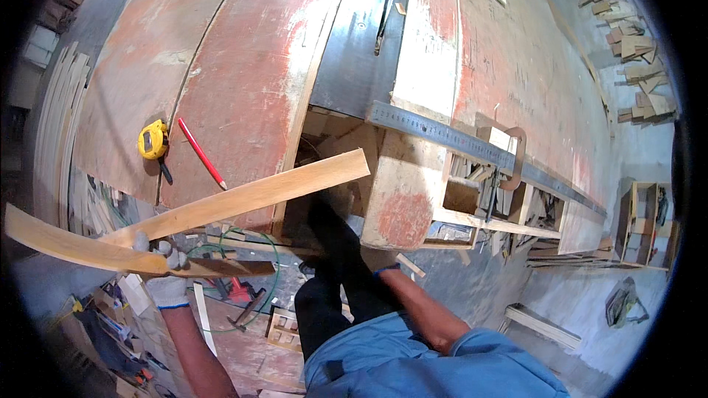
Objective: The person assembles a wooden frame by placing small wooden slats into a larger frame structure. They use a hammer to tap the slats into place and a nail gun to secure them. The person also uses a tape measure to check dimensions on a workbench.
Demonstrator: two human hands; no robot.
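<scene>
My left hand [168, 287], in a pale knitted glove with a blue cuff, is closed around wooden slats at the left. One light slat [251, 195] slants up to the right, its end over the bench opening. A second, curved slat [77, 245] sticks out to the left; a darker length of wood [228, 268] shows right of the fingers, and I cannot tell whether it is the same piece. My right forearm [424, 302] reaches toward the bench's near edge. A blue cuff shows at its wrist, but the fingers are hidden.
On the worn reddish bench [243, 96] lie a yellow tape measure [153, 140] and a red pencil [201, 153]. A long steel ruler [472, 146] crosses the right side beside a brown clamp [516, 158]. Below are a green hose [278, 273], a hammer [247, 309] and wood scraps.
</scene>
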